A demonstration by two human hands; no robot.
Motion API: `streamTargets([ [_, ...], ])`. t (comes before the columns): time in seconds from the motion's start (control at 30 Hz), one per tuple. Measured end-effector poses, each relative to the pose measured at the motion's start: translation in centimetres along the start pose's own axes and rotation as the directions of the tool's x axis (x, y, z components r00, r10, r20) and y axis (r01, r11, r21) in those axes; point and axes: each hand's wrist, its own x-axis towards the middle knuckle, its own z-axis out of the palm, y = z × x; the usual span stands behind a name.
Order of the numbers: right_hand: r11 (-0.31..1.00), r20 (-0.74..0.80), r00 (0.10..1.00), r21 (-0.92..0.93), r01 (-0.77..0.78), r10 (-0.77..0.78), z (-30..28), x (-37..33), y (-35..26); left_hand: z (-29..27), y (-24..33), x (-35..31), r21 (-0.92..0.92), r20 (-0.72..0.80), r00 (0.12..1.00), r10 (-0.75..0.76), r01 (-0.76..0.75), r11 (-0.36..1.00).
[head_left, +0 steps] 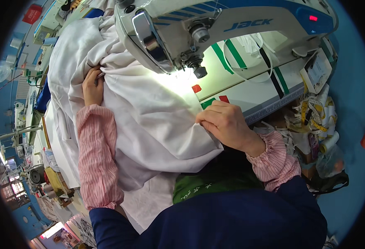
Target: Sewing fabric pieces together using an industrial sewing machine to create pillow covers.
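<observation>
A large piece of white fabric (149, 120) lies bunched across the sewing table and hangs over its front edge toward my lap. My right hand (224, 124) pinches the fabric's right edge, just in front of the table. Farther left, my left hand (93, 86) grips a gathered fold, and a small dark thing shows at its fingers, too little of it to name. Between and beyond the hands stands a white and blue sewing machine (166, 37). Its lamp lights the cloth under the needle area, where the machine head hides the needle and presser foot.
Green, black and red tape strips mark the table (249, 79), with a ruler (273, 106) along its front edge. White cord (269, 62) lies under the machine arm. Right of the table are a cardboard box (316, 72), measuring tapes (315, 114) and a plastic bag (331, 162).
</observation>
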Motion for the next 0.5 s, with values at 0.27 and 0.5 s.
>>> streamTargets([
  [0.27, 0.999, -0.006, 0.999, -0.012, 0.043, -0.043, 0.6, 4.0, 2.6, 2.0, -4.7, 3.2, 0.028, 0.037, 0.999, 0.025, -0.026, 0.999],
  [0.5, 0.984, 0.034, 0.999, -0.175, -0.030, 0.036, 0.7, 6.4, 4.4, 3.7, -7.0, 6.3, -0.276, 0.008, 1.000, -0.019, 0.021, 0.961],
])
